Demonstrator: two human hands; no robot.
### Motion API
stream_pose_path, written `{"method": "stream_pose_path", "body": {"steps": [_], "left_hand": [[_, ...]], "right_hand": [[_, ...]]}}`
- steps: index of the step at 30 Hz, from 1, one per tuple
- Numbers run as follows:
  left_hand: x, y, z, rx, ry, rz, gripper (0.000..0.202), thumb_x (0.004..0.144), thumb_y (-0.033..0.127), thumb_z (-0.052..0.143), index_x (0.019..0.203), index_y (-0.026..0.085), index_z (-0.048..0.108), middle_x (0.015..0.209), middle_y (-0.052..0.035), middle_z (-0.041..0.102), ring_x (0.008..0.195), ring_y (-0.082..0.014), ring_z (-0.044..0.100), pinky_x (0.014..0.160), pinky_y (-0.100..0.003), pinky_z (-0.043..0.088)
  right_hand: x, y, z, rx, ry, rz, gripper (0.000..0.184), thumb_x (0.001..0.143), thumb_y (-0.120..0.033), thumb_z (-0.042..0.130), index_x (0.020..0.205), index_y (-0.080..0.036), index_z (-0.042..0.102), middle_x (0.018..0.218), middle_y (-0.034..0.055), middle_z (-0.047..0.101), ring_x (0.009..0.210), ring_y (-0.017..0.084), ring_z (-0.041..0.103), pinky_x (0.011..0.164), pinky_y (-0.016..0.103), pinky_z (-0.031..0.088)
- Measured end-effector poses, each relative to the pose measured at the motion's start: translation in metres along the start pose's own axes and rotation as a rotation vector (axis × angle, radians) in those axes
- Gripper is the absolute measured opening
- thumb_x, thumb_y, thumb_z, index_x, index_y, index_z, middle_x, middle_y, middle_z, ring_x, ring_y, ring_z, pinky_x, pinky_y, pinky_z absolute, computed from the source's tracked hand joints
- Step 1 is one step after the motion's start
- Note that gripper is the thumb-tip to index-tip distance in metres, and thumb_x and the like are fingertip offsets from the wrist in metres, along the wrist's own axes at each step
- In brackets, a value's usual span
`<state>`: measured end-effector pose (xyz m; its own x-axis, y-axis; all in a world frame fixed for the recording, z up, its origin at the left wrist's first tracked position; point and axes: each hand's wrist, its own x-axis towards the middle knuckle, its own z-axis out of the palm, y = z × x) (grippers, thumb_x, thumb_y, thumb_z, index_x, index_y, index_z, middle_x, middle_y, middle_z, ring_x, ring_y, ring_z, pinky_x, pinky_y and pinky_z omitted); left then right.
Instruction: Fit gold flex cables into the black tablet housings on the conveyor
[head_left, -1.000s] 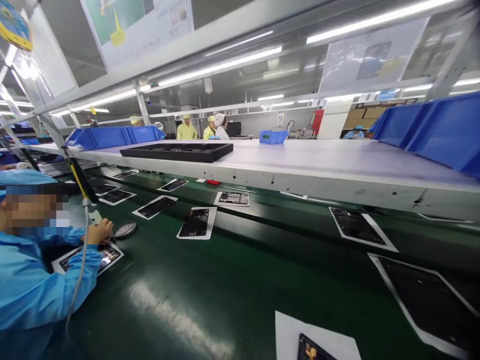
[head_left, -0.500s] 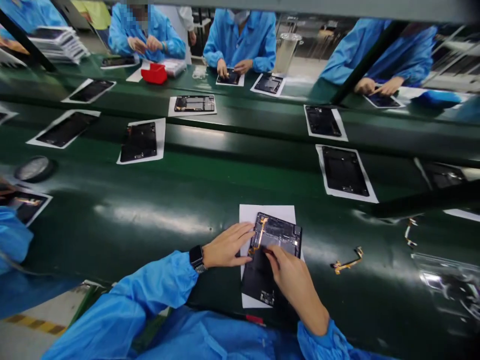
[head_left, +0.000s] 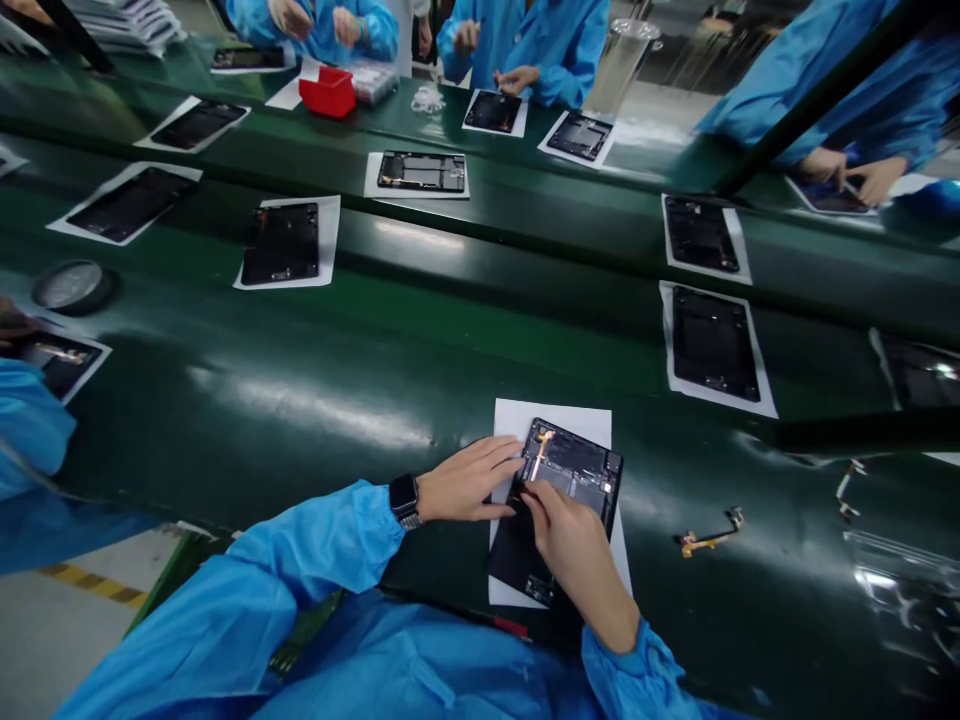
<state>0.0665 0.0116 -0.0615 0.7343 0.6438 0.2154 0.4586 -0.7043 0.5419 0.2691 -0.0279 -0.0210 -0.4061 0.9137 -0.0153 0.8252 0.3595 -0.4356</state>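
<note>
A black tablet housing [head_left: 577, 465] lies tilted on a white sheet of paper [head_left: 559, 410] in front of me. An orange and white flex cable [head_left: 540, 450] runs down the left part of its inner side. My left hand [head_left: 471, 482] lies flat with fingers stretched out, their tips at the housing's left edge. Over the middle of the housing, my right hand [head_left: 574, 540] has thumb and forefinger pinched together by the cable's lower end. Whatever sits between those fingertips is hidden.
Loose flex cables [head_left: 709, 540] lie to the right, near a clear plastic tray [head_left: 900, 570]. More tablet housings [head_left: 712, 340] on paper rest across the bench. A round dish [head_left: 73, 287] stands left. Co-workers in blue work opposite, near a red bin [head_left: 327, 92]. A dark post [head_left: 862, 430] crosses at right.
My right fingertips have moved left across the housing to the flex cable's lower end. My left hand stays at the edge. A co-worker opposite has lifted a hand off their housing. The view has shifted.
</note>
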Motion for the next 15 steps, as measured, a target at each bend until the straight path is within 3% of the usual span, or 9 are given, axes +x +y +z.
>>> {"method": "stream_pose_path", "body": {"steps": [7,15], "left_hand": [[-0.001,-0.001,0.003,-0.006,0.006,-0.005,0.067,0.089,0.046,0.062,0.139,0.009,0.037,0.149,-0.0220,0.037,0.143,-0.0320,0.028,0.117,-0.048,0.029],[0.000,0.000,0.002,-0.016,-0.009,-0.014,0.067,0.090,0.045,0.062,0.141,0.010,0.035,0.149,-0.0212,0.036,0.143,-0.0321,0.028,0.118,-0.047,0.029]], "right_hand": [[-0.018,0.010,0.006,0.238,0.071,0.118,0.022,0.098,-0.026,0.044,0.109,-0.020,0.062,0.099,0.0089,0.072,0.087,0.022,0.070,0.077,0.033,0.054],[-0.017,0.008,0.010,0.183,0.075,0.070,0.022,0.098,-0.023,0.043,0.108,-0.019,0.062,0.098,0.0080,0.072,0.084,0.020,0.070,0.074,0.029,0.053]]}}
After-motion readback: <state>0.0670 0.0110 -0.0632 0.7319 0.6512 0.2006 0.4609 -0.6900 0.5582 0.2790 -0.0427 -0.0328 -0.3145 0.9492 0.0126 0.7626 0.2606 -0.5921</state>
